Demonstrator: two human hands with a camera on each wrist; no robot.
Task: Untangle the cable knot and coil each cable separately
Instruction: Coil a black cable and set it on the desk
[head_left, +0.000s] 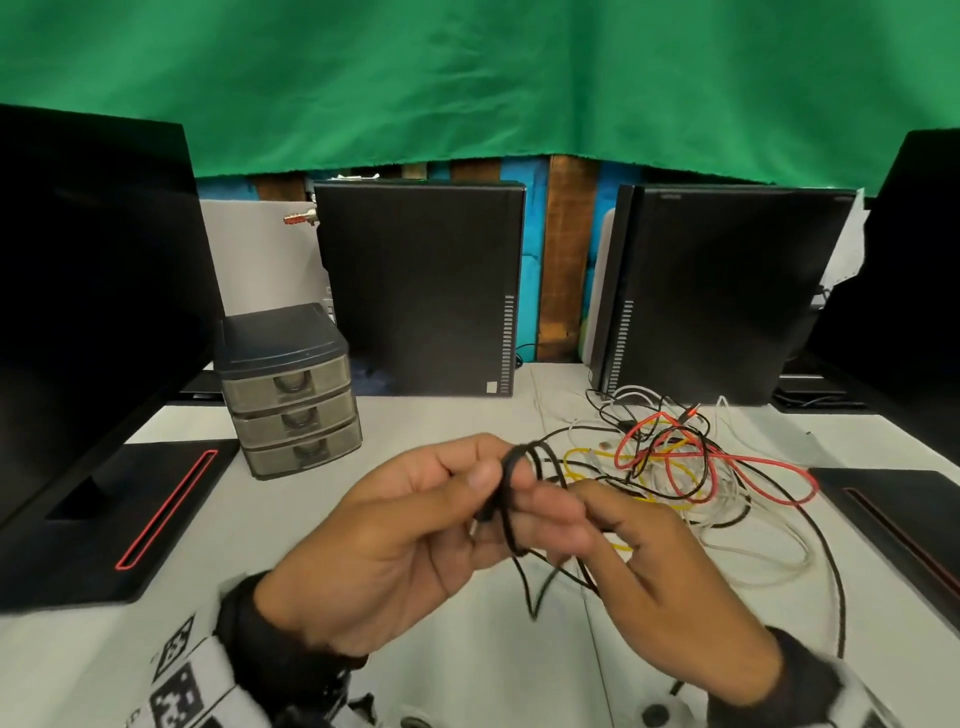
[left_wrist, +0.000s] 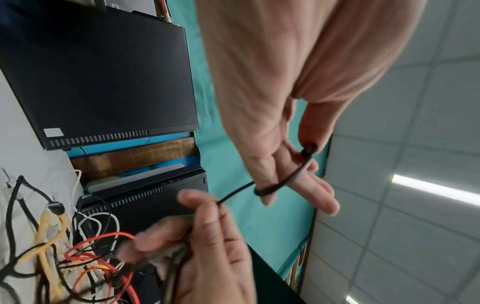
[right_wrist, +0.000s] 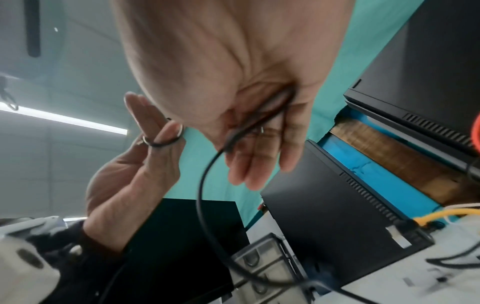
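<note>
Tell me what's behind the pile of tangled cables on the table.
Behind the tangled cables a black computer case stands upright on the white table, with blue and wooden wall panels beside it. What lies behind the case itself is hidden.

black cable looped round left hand fingers | right hand at 3 o'clock | tangle at 1 o'clock

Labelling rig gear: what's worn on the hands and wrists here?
Both hands bare, no gloves. Left hand: black cuff, then a white wrist mount with black-and-white square markers. Right hand: black cuff, pale grey mount at frame edge.
</note>
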